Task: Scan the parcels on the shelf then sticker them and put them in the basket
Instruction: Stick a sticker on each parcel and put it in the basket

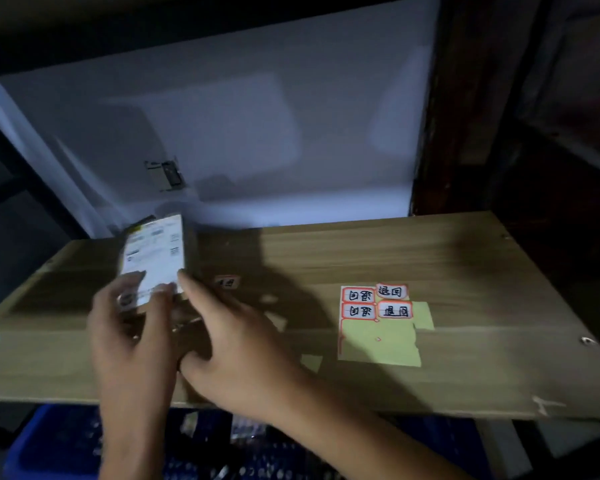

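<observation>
- Parcel: small brown box with a white shipping label on top, sat on the wooden shelf at about 9 o'clock of the board, tilted up toward you. Blurred, label text unreadable.
- Your left hand held the parcel from its near-left side, fingers curled round the label edge, thumb side pressed on the white face.
- Your right hand lay on the parcel's right side, at 3 o'clock of it; index finger stretched straight along the box edge, other fingers loosely bent against the cardboard. Whether they really gripped, I couldn't tell.
- One loose sticker lay on the shelf just beside the right index finger, at 3 o'clock of the parcel.
- Sticker sheet, yellow-green backing, sat well apart at 3 o'clock; four red-bordered labels at its top.
- Blue basket was below the shelf edge, at 6 o'clock, under your forearms; contents too dark to tell.
- White wall panel stood behind the shelf at 12 o'clock.
</observation>
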`<state>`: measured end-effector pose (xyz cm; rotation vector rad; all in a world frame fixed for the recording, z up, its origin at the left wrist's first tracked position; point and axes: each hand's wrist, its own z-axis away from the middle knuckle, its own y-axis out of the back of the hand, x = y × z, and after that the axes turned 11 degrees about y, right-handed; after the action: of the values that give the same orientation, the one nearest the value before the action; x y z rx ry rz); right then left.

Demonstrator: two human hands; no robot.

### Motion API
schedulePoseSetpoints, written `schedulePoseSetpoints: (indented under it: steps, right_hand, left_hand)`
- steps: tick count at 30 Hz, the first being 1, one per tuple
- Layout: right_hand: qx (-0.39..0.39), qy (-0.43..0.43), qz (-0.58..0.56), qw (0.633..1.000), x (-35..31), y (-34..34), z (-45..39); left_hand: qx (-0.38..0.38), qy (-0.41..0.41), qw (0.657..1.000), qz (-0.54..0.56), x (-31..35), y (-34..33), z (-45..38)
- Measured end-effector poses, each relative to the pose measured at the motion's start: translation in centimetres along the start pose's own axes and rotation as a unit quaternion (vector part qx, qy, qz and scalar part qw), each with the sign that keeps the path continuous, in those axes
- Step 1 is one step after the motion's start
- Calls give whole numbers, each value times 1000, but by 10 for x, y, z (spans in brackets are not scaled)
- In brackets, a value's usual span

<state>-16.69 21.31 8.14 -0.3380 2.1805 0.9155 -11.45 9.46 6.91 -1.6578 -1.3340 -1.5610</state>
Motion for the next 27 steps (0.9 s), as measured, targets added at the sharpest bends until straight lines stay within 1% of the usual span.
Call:
schedulePoseSetpoints:
  steps: [4,6,8,10,12,13,15,16,17,18,19,20,21,22,23,24,26,27]
  right_hand:
    - [61,-81,60,993,22,45,41]
    - [80,-123,69,987,37,61,57]
    - [79,-152,74,982,49,74,69]
    - [62,-166,81,981,55,83,77]
    - [57,-165,75,982,61,93,80]
    - [71,-164,79,981,65,99,81]
    - [124,-166,122,971,80,115,80]
    - [142,-173,162,961,88,124,80]
    - [140,-187,209,950,97,134,80]
    - [120,-208,252,937,105,142,80]
    - [91,-231,279,927,111,148,81]
    - [63,-252,288,921,117,152,82]
    - [46,-262,287,920,120,154,83]
    - [41,-264,280,922,122,154,83]
    - [42,-258,273,926,124,154,83]
    - [42,-249,271,929,125,154,83]
    - [39,-234,277,931,126,155,83]
    - [41,-225,278,933,126,155,84]
  left_hand:
    - [-101,-28,994,-18,-1,-56,26]
    - [-154,-32,987,-23,-4,-79,42]
    - [-191,-26,981,-23,-5,-95,55]
    - [-212,-26,977,-28,-8,-104,61]
    - [-223,-26,974,-33,-10,-109,62]
    - [-225,-29,973,-37,-11,-111,61]
    - [-219,-41,973,-51,-11,-111,62]
    - [-201,-58,976,-63,-10,-109,64]
    - [-166,-93,979,-79,-8,-106,68]
    - [-131,-146,977,-89,-7,-101,74]
    - [-118,-205,967,-92,-7,-97,83]
    - [-137,-263,951,-89,-8,-94,92]
    - [-182,-308,930,-89,-10,-94,100]
    - [-234,-333,908,-100,-13,-95,107]
    - [-276,-341,890,-121,-16,-100,113]
    - [-298,-343,877,-155,-19,-104,117]
    - [-292,-349,863,-218,-22,-111,122]
    - [-291,-347,860,-234,-22,-112,123]
